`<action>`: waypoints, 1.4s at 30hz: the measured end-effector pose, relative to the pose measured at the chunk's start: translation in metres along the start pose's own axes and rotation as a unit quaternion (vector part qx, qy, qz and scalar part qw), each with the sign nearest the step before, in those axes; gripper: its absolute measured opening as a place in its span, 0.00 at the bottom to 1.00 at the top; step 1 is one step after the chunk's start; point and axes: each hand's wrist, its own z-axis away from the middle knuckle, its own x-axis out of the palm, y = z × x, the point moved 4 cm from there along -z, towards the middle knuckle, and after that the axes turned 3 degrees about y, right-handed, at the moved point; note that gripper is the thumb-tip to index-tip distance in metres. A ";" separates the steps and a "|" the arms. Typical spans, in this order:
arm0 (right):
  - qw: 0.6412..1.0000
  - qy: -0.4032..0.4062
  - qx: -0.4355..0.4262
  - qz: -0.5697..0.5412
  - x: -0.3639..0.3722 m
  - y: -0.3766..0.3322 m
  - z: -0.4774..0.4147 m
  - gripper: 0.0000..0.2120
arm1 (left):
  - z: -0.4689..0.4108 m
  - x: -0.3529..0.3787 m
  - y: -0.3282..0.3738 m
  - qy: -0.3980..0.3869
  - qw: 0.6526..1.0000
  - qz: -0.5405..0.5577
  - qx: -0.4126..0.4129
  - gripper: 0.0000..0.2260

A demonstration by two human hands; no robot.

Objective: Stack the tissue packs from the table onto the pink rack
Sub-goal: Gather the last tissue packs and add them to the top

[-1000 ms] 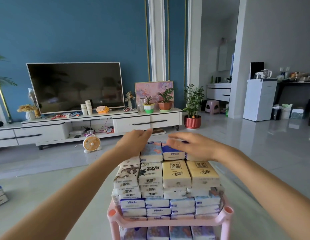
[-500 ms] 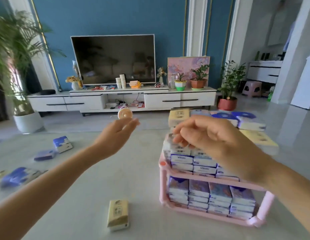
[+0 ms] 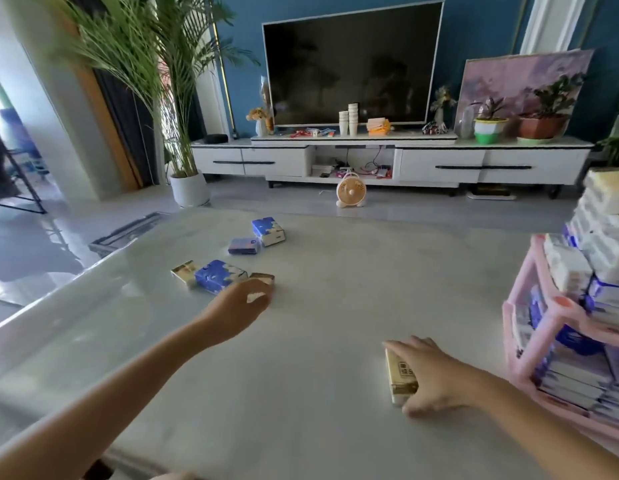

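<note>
right hand (image 3: 436, 375) is low on the worktop (image 3: 318, 323), near the pink rack (image 3: 524, 282) and to its left. It is on the yellow pack (image 3: 400, 375), which lies flat. The fingers (image 3: 410, 346) are draped over the top and far end and the thumb is hooked at the near end, so it's gripping the pack lengthwise. Can't tell if the pack is off the surface

left hand (image 3: 244, 306) is stretched out to the cluster of loose packs on the left half of the worktop, well apart from the rack. Its fingers curl down over the brown-topped pack (image 3: 263, 277), which the hand mostly hides. A white patch shows between thumb and fingers. Can't tell if that's a real grip or just contact

Other loose packs:
- blue pack (image 3: 220, 275) touches the brown-topped pack on its left
- cream pack (image 3: 184, 271) sits against the blue pack's left end
- small blue pack (image 3: 244, 245) and blue-and-white pack (image 3: 268, 231) lie farther out, right beside each other

The rack's lower shelf is filled with rows of packs. The stacked packs (image 3: 599, 237) on its top tier rise well above the rim and run out of frame on the right. That edge is blurred, so no count

Beyond the worktop: dark TV (image 3: 353, 64) on a white cabinet (image 3: 439, 161), small fan (image 3: 350, 192) on the floor in front of it, potted palm (image 3: 145, 64) at left
</note>
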 end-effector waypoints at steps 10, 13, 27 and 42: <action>0.957 0.182 -0.077 -0.210 0.009 -0.091 -0.114 0.42 | -0.031 -0.047 -0.167 0.177 0.967 -0.024 -0.183 0.23; 0.929 0.257 -0.077 -0.256 0.025 -0.095 -0.134 0.42 | -0.040 -0.040 -0.208 0.202 0.945 -0.024 -0.256 0.33; 0.929 0.273 -0.123 -0.219 0.038 -0.089 -0.147 0.41 | -0.095 -0.032 -0.245 0.216 0.954 -0.024 -0.207 0.42; 0.877 0.341 -0.157 -0.301 -0.035 -0.092 0.021 0.31 | 0.053 -0.048 0.019 0.139 0.971 0.107 0.161 0.33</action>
